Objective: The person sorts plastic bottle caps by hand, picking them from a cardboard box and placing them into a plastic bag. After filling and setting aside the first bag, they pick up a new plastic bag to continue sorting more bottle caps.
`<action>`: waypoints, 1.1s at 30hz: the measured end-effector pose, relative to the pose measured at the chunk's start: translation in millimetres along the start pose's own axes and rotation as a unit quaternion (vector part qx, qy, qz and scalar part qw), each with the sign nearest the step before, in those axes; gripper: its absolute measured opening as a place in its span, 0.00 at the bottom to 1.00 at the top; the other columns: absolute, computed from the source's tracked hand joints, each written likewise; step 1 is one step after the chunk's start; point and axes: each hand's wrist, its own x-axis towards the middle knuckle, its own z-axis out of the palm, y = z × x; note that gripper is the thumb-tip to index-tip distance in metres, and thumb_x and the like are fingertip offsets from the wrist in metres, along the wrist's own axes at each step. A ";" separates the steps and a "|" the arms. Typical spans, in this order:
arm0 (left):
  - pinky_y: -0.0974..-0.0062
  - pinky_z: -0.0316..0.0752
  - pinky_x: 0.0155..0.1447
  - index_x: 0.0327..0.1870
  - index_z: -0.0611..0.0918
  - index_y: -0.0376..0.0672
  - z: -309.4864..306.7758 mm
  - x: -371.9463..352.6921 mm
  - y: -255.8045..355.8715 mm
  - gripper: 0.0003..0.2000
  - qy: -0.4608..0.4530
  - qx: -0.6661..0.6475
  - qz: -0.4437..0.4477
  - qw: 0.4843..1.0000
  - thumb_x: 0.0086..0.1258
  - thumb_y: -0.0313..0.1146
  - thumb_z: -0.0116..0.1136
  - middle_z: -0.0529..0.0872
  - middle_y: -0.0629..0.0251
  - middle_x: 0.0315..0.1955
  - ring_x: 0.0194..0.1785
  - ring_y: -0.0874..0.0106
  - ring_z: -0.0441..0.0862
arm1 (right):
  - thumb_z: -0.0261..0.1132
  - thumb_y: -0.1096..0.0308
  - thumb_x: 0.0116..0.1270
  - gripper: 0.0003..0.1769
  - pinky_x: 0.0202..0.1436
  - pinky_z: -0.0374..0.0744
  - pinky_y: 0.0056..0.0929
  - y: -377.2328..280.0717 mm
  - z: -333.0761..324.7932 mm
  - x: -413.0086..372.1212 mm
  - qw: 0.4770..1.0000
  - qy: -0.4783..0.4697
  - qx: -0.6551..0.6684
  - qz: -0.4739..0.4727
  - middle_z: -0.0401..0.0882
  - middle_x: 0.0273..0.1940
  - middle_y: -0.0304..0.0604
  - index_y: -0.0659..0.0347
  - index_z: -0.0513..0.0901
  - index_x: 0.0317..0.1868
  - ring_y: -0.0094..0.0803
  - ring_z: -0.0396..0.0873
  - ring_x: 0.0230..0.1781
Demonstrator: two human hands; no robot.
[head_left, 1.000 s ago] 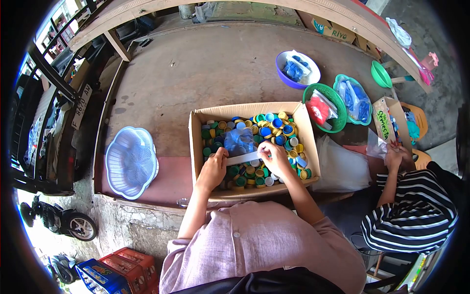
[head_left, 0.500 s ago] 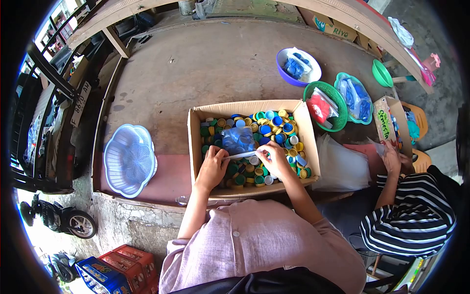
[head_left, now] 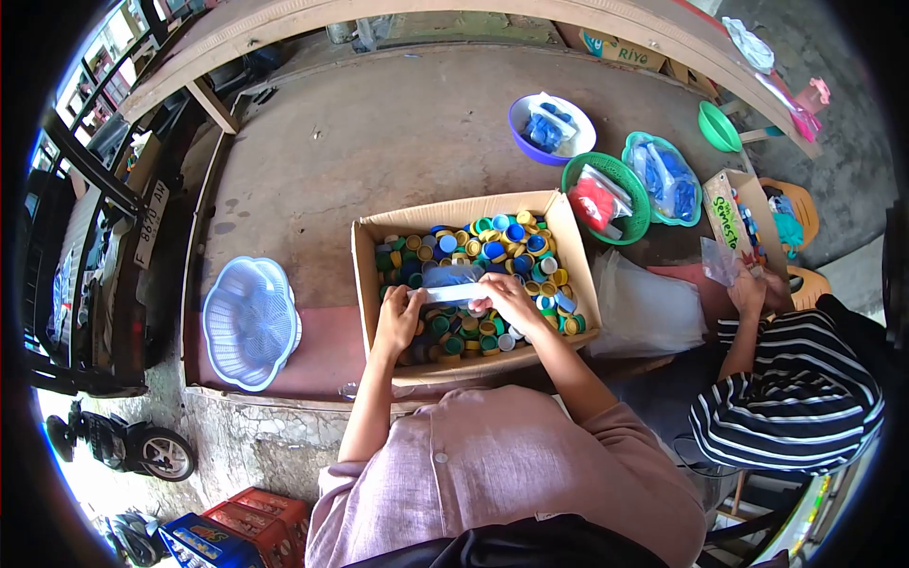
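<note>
Over an open cardboard box (head_left: 478, 204) full of bottle caps (head_left: 464, 331), I hold a clear plastic bag (head_left: 453, 275) with blue caps inside. My left hand (head_left: 400, 317) pinches the left end of the bag's flattened, whitish top edge. At the other end, my right hand (head_left: 507, 298) grips the same edge with bent fingers. The bag's filled part lies beyond the strip, away from my body, and is partly hidden by it. Loose caps in blue, yellow, green and white surround it.
A pale blue plastic basket (head_left: 248, 322) stands left of the box. Clear plastic bags (head_left: 644, 308) lie to its right. Beyond are a purple bowl (head_left: 552, 128), a green basket (head_left: 606, 197) and a teal basket (head_left: 663, 180). A co-worker's hand (head_left: 748, 289) holds a clear bag at right.
The bag's top edge has turned to show a broader white strip, and less of its filled part shows. My right hand has shifted slightly left along it. The whole view has shifted slightly.
</note>
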 end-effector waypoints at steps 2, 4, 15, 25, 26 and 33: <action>0.68 0.73 0.44 0.40 0.75 0.37 3.8 -4.9 1.0 0.11 0.032 -0.250 -0.091 0.963 0.66 0.37 0.50 0.77 0.62 0.35 0.41 0.63 0.76 | 0.49 0.65 0.69 0.13 0.35 0.78 0.20 -5.6 6.8 -12.7 0.995 -0.005 0.101 0.005 0.79 0.29 0.43 0.63 0.75 0.30 0.24 0.79 0.29; 0.65 0.74 0.45 0.43 0.72 0.41 5.8 -12.9 8.6 0.12 0.010 -0.343 -0.119 0.932 0.66 0.39 0.49 0.73 0.63 0.39 0.44 0.65 0.74 | 0.50 0.67 0.68 0.12 0.37 0.77 0.23 -12.6 13.7 -26.4 0.990 0.006 0.139 0.016 0.78 0.29 0.43 0.64 0.75 0.30 0.27 0.79 0.30; 0.73 0.68 0.53 0.39 0.72 0.42 45.6 -28.8 44.1 0.08 0.033 -0.479 -0.040 0.876 0.67 0.34 0.41 0.69 0.60 0.53 0.53 0.69 0.68 | 0.56 0.67 0.63 0.10 0.38 0.77 0.29 -21.3 -13.2 -68.1 0.983 -0.025 0.129 0.127 0.77 0.37 0.50 0.67 0.73 0.39 0.34 0.78 0.33; 0.71 0.70 0.53 0.46 0.72 0.41 62.8 -25.9 55.7 0.12 0.002 -0.400 -0.033 0.916 0.68 0.35 0.38 0.72 0.61 0.51 0.53 0.68 0.71 | 0.69 0.62 0.48 0.33 0.60 0.63 0.40 -49.5 10.4 -88.1 0.771 0.051 -0.544 -0.329 0.64 0.60 0.45 0.58 0.70 0.57 0.42 0.64 0.59; 0.71 0.70 0.53 0.46 0.72 0.41 65.2 -24.2 55.1 0.12 0.000 -0.400 -0.029 0.916 0.68 0.35 0.38 0.72 0.61 0.51 0.53 0.68 0.71 | 0.69 0.63 0.47 0.34 0.60 0.64 0.39 -48.4 9.0 -85.6 0.775 0.052 -0.538 -0.327 0.64 0.60 0.45 0.59 0.70 0.57 0.42 0.65 0.59; 0.66 0.74 0.48 0.53 0.71 0.43 63.6 -18.9 71.0 0.21 -0.018 -0.495 -0.174 0.851 0.68 0.49 0.42 0.77 0.60 0.45 0.47 0.69 0.77 | 0.71 0.64 0.46 0.36 0.54 0.72 0.35 -43.6 -1.0 -67.6 0.784 0.076 -0.524 -0.323 0.68 0.56 0.46 0.58 0.69 0.57 0.42 0.72 0.52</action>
